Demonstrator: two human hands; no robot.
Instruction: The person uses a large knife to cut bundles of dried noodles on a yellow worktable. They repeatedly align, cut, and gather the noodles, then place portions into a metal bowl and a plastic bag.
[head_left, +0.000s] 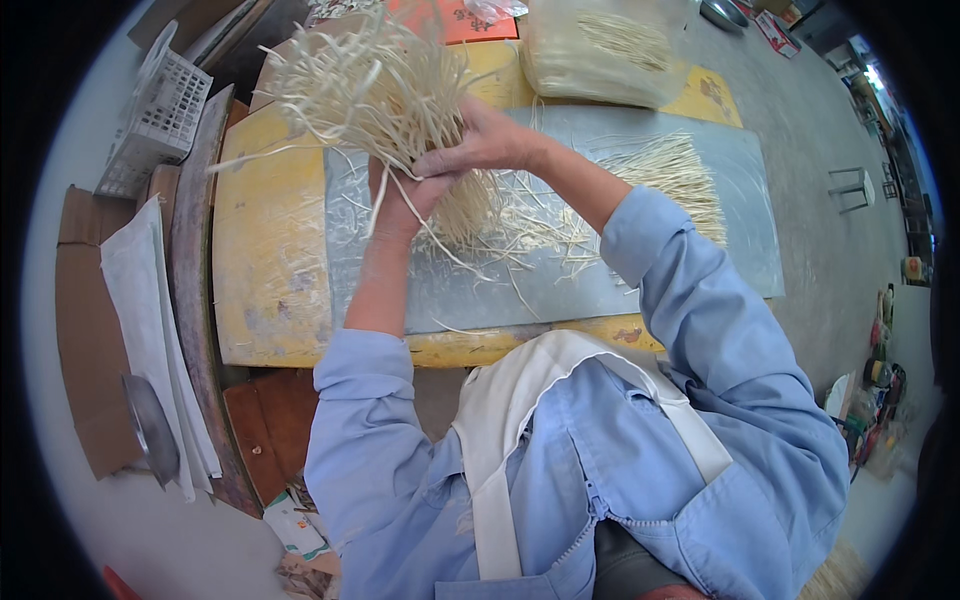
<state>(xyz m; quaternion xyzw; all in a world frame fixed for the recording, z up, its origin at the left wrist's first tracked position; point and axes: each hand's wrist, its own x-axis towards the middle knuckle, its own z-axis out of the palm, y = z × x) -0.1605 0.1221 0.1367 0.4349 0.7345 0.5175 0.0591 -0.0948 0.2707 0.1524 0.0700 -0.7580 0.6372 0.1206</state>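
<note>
A large bundle of pale dried noodles is gripped in both hands, its loose ends fanning out at the upper left. My left hand holds it from below and the left, partly hidden by the strands. My right hand clasps the bundle from the right, its thumb close to the left hand. The bundle's lower ends hang over a grey metal sheet on the table. Broken strands lie scattered on the sheet, and a flat pile of straight noodles rests at its right part.
The yellow wooden table bears a clear plastic bag of noodles and red printed paper at its far side. Left of the table stand a white plastic basket, cardboard and a metal lid. A stool stands far right.
</note>
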